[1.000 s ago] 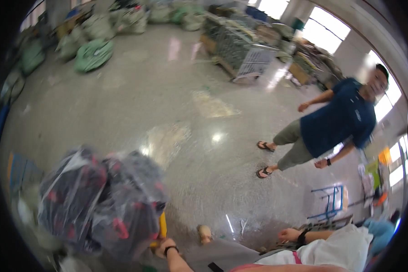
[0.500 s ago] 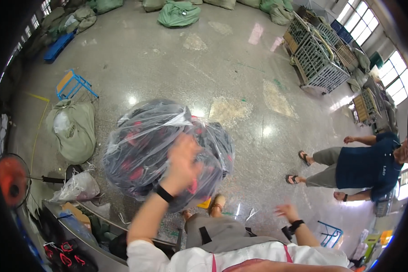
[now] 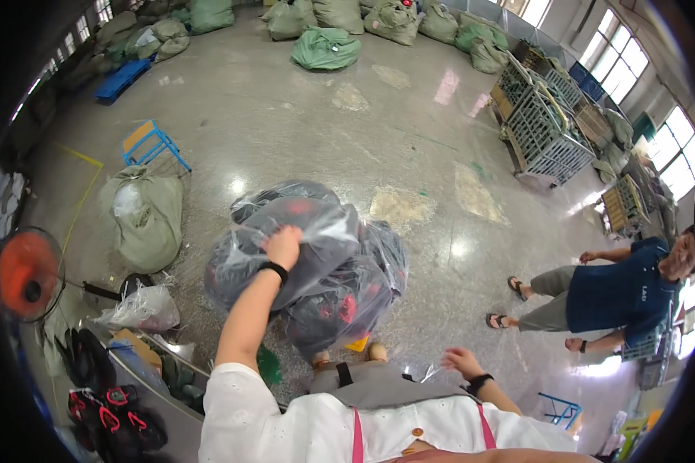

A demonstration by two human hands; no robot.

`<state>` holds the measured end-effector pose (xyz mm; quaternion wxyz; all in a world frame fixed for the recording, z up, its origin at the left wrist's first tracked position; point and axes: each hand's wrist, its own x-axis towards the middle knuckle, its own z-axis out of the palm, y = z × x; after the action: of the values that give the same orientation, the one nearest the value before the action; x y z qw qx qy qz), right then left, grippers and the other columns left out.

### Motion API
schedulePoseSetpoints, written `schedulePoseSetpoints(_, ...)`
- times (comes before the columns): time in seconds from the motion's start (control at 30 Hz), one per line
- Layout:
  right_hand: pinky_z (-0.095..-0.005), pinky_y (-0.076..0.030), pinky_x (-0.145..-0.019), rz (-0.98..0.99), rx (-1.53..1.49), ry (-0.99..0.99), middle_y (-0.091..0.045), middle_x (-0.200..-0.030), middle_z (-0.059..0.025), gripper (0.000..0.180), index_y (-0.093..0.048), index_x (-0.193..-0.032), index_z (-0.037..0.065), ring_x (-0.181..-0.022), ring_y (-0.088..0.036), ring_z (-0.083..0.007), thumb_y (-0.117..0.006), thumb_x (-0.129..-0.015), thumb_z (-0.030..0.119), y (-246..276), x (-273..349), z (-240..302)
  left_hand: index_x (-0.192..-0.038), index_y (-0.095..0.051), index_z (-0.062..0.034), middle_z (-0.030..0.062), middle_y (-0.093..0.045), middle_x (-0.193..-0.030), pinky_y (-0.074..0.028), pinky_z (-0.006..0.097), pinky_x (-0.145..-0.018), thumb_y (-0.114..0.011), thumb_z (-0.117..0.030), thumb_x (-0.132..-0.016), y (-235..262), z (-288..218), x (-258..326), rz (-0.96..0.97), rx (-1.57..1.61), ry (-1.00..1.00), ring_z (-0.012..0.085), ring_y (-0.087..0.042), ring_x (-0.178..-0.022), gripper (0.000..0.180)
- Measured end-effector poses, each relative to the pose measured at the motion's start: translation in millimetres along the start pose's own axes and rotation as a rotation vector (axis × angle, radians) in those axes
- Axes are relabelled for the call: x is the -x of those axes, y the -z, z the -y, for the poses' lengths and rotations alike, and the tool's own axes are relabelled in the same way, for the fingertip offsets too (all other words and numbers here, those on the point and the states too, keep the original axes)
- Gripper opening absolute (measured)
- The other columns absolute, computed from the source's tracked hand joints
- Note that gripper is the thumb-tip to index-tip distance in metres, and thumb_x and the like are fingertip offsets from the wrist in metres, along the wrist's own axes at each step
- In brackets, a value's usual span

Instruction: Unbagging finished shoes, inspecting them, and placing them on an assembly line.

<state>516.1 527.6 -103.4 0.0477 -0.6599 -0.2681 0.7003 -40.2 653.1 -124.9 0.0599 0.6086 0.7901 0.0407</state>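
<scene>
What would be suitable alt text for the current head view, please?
A person's left hand touches clear plastic bags of dark and red items in front of them, while the right hand is empty. A co-worker stands to the right; sacks and a grey cage cart are farther off.

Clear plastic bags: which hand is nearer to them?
Left. The left hand is on the clear plastic bags; the right hand is apart, to their right.
</scene>
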Motion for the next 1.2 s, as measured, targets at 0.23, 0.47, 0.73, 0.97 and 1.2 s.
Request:
schedulePoseSetpoints(0.23, -0.0297, -0.049, -0.067, 0.338, 0.651, 0.260, -0.063, -0.083, -0.0102, 0.044, -0.047, -0.121, 0.006, -0.076, -0.061, -0.0170, -0.056, -0.086, 0.031, -76, -76, 87, -0.078, -0.054, -0.0002, 0.0134, -0.055, -0.068, -0.041, 0.033, -0.060, -0.053, -0.007, -0.078, 128, 51, -56, -0.373, 0.774, 0.158, 0.0239, -0.053, -0.066, 0.007)
schedulePoseSetpoints(0.47, -0.0386, -0.049, -0.078, 0.569, -0.379, 0.165, -0.055, -0.113, -0.0163, 0.068, -0.016, -0.139, 0.009, -0.093, -0.058, -0.0244, -0.043, -0.089, 0.048, -161, -62, 183, -0.103, -0.053, -0.0017, 0.0022, -0.057, -0.095, -0.041, 0.022, -0.077, -0.044, -0.004, -0.089, 316, -67, -68, -0.361, 1.608, -0.335, 0.0074, -0.051, -0.086, 0.017)
schedulePoseSetpoints(0.73, -0.0363, -0.048, -0.082, 0.538, -0.538, 0.473, -0.054, -0.115, -0.0144, 0.062, -0.024, -0.136, 0.005, -0.095, -0.058, -0.0229, -0.041, -0.091, 0.044, -60, 32, 144, -0.139, -0.016, -0.0010, 0.0167, -0.022, -0.143, -0.016, 0.036, -0.109, -0.061, -0.020, -0.079, 167, -169, -50, 0.690, 1.343, -0.857, 0.0270, -0.018, -0.134, 0.077)
schedulePoseSetpoints(0.97, -0.0351, -0.048, -0.083, 0.278, -0.399, 0.757, -0.054, -0.115, -0.0135, 0.059, -0.028, -0.134, 0.004, -0.096, -0.057, -0.0221, -0.041, -0.092, 0.042, -20, 112, 95, -0.131, -0.038, -0.0043, 0.0139, -0.019, -0.143, -0.019, 0.035, -0.106, -0.061, -0.022, -0.082, 179, -165, 7, 0.530, 1.501, -0.870, 0.0248, -0.016, -0.134, 0.057)
schedulePoseSetpoints(1.2, -0.0339, -0.047, -0.084, 0.002, -0.247, 1.039, -0.054, -0.115, -0.0127, 0.056, -0.033, -0.132, 0.002, -0.097, -0.057, -0.0213, -0.040, -0.092, 0.040, -9, 117, 302, -0.128, -0.038, 0.0003, 0.0215, -0.023, -0.140, -0.031, 0.038, -0.101, -0.064, -0.021, -0.076, 184, -170, -17, 0.526, 1.450, -0.802, 0.0335, -0.016, -0.134, 0.062)
